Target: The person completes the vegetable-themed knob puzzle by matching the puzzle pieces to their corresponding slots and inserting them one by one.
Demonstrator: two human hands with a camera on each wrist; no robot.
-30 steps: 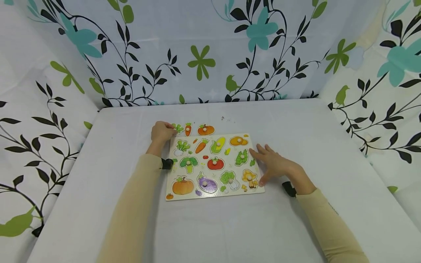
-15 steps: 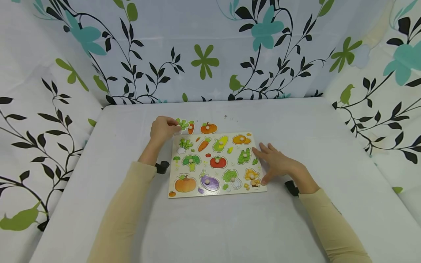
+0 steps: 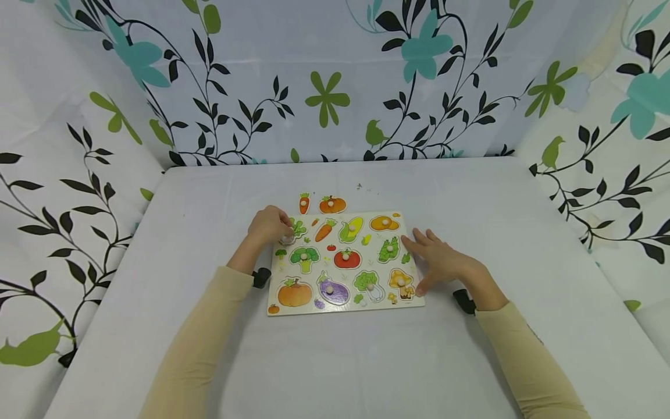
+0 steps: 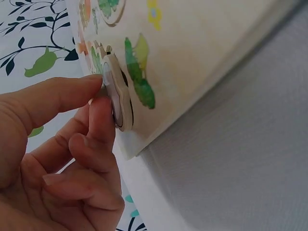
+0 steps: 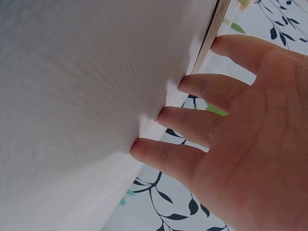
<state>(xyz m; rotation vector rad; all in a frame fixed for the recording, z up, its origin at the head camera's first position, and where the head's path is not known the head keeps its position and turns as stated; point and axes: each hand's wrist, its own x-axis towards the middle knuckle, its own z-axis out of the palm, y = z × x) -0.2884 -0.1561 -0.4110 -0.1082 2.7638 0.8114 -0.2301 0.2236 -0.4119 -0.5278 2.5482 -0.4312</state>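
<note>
In the head view, my left hand (image 3: 269, 225) pinches a turnip puzzle piece (image 3: 299, 227) by its knob, at the upper left of a wooden vegetable puzzle board (image 3: 345, 309). Up close in the left wrist view, thumb and index finger hold the knob while the piece (image 4: 126, 103) sits at its cut-out, its thick edge standing proud of the board and a dark gap showing along it. My right hand (image 3: 439, 260) lies with spread, straight fingers at the board's right edge; the right wrist view has one finger touching the board's side (image 5: 211, 41) and the others on the cloth.
Beyond the board's far edge lie a carrot piece (image 3: 304, 203) and a pumpkin piece (image 3: 332, 204). Other vegetable pieces, such as the tomato (image 3: 347, 259) and eggplant (image 3: 335, 293), sit in the board. A white cloth (image 3: 335, 366) covers the table, with leaf-patterned curtains (image 3: 251, 75) around it.
My left hand has lifted the turnip piece from the row behind the board and brought it nearer, onto the board's upper left corner. The right hand stays at the right edge.
</note>
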